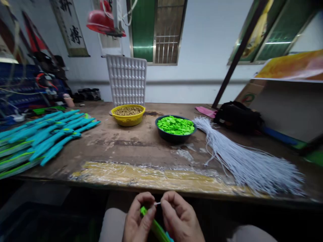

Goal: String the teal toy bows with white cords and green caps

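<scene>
Low at the front edge of the table, my left hand (139, 218) is closed round a long bright-green plastic piece (158, 231) with a bit of turquoise at its lower end. Between the two hands runs a short white cord (157, 203). My right hand (181, 216) pinches one end of it, while its other end meets the left fingertips beside the green tip. Most of the plastic piece is hidden by the hands. Farther right on the table lies a fanned bundle of white cords (247, 161).
Turquoise and green plastic pieces (52, 134) are piled at the left. A yellow bowl (128, 121) holds small brownish parts; a dark bowl (174, 137) holds flat green pieces. Clear tape covers a yellow strip (151, 176) along the front edge. A black bag (237, 116) sits back right.
</scene>
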The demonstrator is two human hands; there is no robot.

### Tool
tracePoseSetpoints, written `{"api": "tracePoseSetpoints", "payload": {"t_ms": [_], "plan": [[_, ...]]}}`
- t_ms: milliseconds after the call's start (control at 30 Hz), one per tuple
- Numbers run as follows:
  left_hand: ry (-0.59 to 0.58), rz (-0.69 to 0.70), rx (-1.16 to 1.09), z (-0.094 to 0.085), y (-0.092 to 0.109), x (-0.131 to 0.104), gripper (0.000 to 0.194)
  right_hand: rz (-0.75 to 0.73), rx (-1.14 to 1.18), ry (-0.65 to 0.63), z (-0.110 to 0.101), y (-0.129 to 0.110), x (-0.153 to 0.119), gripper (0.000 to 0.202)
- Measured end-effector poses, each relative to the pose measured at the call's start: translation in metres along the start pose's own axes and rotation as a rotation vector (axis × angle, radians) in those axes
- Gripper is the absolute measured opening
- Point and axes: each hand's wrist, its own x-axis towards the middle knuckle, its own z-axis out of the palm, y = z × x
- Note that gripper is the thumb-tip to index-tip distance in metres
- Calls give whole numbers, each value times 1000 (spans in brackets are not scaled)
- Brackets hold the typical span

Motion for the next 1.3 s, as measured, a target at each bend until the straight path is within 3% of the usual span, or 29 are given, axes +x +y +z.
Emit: {"api": "tracePoseSetpoints", "payload": {"t_ms": [100,233,400,567,833,1300], "plan": [[52,-128,-76,-3,-24,-6,60,73,83,-4,-14,1,2,62],[69,-218,29,-7,-42,-8,52,77,44,21,-26,-1,-1,53],[-24,-286,134,3,-35,-4,49,-150,-263,-34,-27,-7,-8,24],[-20,-274,155,9,-28,-5,48,-437,-440,-96,-27,-2,-11,12],[-264,-308,131,-6,-29,5,33,-403,-398,-125,-32,-7,-18,13],[-340,-298,102,-14,-32,10,28,-456,-519,-177,-36,-9,-20,12]]}}
